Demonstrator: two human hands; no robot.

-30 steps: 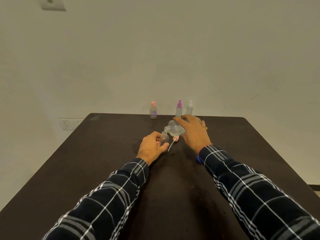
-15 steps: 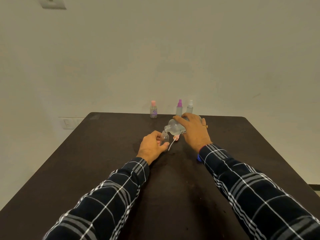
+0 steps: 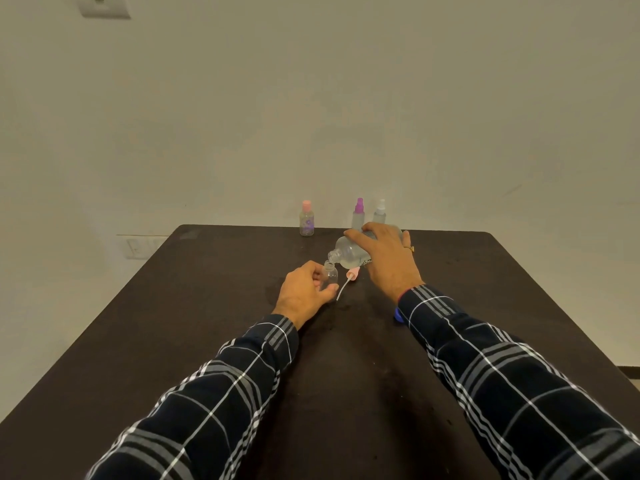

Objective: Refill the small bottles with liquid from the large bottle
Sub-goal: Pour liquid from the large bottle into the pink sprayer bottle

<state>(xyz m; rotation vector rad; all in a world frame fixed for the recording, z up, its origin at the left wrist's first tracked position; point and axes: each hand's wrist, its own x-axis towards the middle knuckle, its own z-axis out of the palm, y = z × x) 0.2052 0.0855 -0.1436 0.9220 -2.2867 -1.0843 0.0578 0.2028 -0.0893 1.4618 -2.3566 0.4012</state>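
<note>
Nearest, the left hand [image 3: 304, 289] grips the open small bottle [image 3: 330, 274] upright on the table [image 3: 207, 323]. Beyond, the right hand [image 3: 388, 258] clasps the tilted large bottle [image 3: 348, 252], mouth just above the neck; I'd tip slowly, mouths aligned.

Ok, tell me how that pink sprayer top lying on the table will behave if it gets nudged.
The pink sprayer top looks small and plastic, so probably very light and easily knocked aside. It lies on its side beside the left hand, so it may roll or pivot. Its thin white dip tube probably flexes instead of pushing back.
</note>
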